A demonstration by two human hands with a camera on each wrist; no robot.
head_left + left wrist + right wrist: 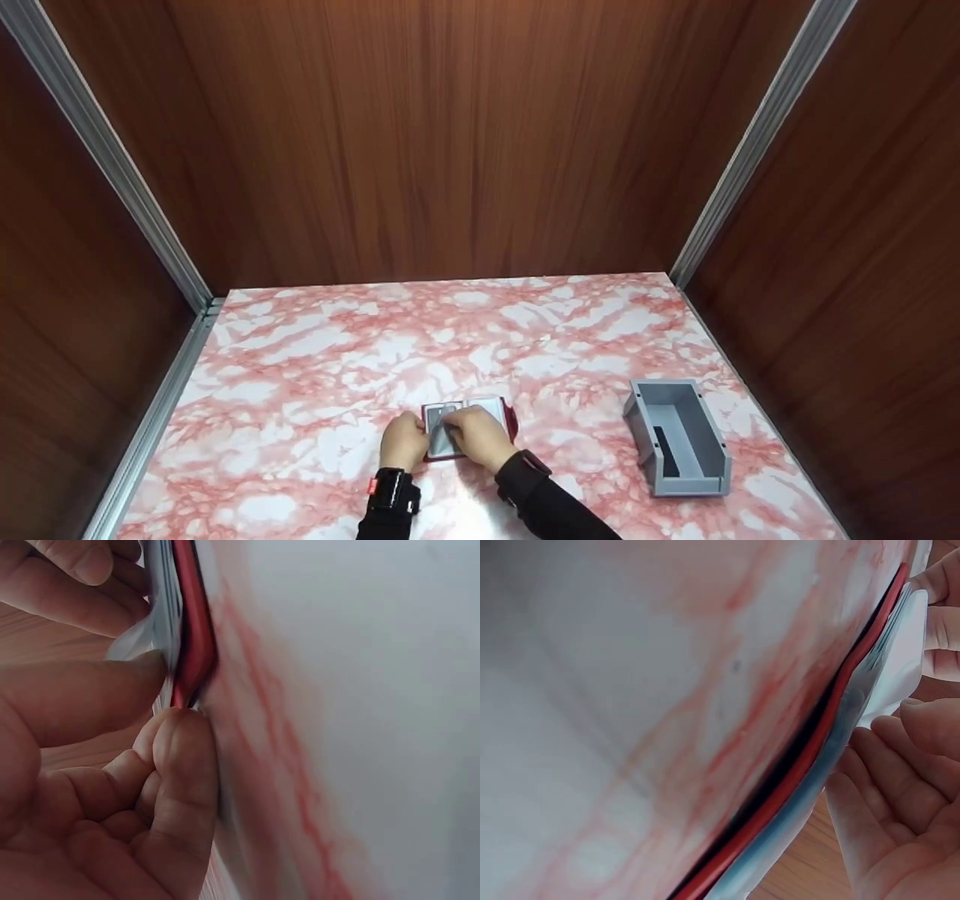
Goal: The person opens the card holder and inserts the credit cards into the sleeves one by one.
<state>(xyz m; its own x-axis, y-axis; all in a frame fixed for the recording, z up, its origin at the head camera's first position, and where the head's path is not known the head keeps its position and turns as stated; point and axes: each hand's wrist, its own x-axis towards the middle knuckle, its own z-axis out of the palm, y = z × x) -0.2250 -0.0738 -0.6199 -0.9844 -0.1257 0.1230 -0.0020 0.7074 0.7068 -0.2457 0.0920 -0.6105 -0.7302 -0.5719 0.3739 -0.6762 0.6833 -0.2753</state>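
Note:
A red-covered card holder [511, 421] with clear plastic sleeves lies spread on the marbled tabletop. At its left edge my left hand [404, 441] pinches the holder, thumb on the sleeve side and curled fingers by the red cover [199, 622]. My right hand [480, 435] reaches over the middle, its curled fingers pinching at a clear sleeve [442, 448] on the left page. In the right wrist view a translucent flap [901, 660] stands up between the two hands. Whether a card sits in that sleeve is hard to tell.
To the right stands a grey open bin [686, 487] with a dark flat piece [666, 454] inside. Brown wood-grain panels [435, 150] and metal posts [739, 157] enclose the red-and-white tabletop [300, 352] at the back and sides.

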